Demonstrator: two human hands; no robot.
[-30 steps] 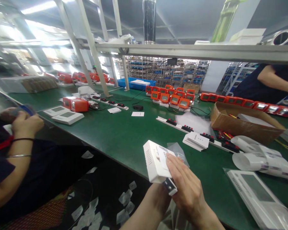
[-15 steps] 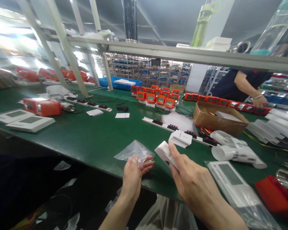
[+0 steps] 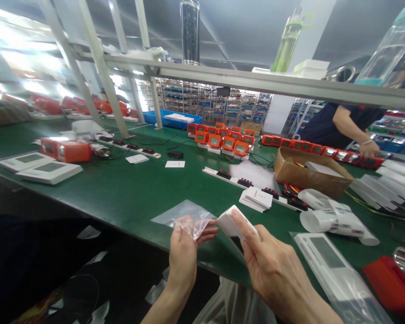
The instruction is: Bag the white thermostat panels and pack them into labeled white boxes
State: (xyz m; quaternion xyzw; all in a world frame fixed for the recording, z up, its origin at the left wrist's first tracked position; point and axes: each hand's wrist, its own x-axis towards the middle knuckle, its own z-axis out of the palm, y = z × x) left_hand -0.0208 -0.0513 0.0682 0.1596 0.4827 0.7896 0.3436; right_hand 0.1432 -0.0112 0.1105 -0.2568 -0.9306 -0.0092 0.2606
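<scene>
My left hand [image 3: 185, 254] grips a clear plastic bag [image 3: 184, 211] at its near edge, thumb on top and the other fingers stretched beneath. The bag lies partly over the front of the green table. In my right hand [image 3: 273, 263] is a white rectangular device [image 3: 228, 220], held from above with the forefinger along it; a dark part shows on its underside. The device's far end is close to the bag's right edge and my left fingertips; whether they touch I cannot tell. Behind the device lies a stack of printed white cards [image 3: 255, 199].
A bagged white device with a grey screen [image 3: 326, 252] lies right, beside an orange-red object [image 3: 386, 281]. Behind are rolled labels [image 3: 319, 218], a cardboard box [image 3: 307, 173] and a white terminal strip [image 3: 236, 181]. Orange units [image 3: 222, 143] stand farther back. A co-worker's hand [image 3: 369, 148] touches others.
My left hand has shifted slightly left with the bag. My right hand has turned the white device a little, and its end is nearer my left fingertips. The camera view has shifted slightly.
</scene>
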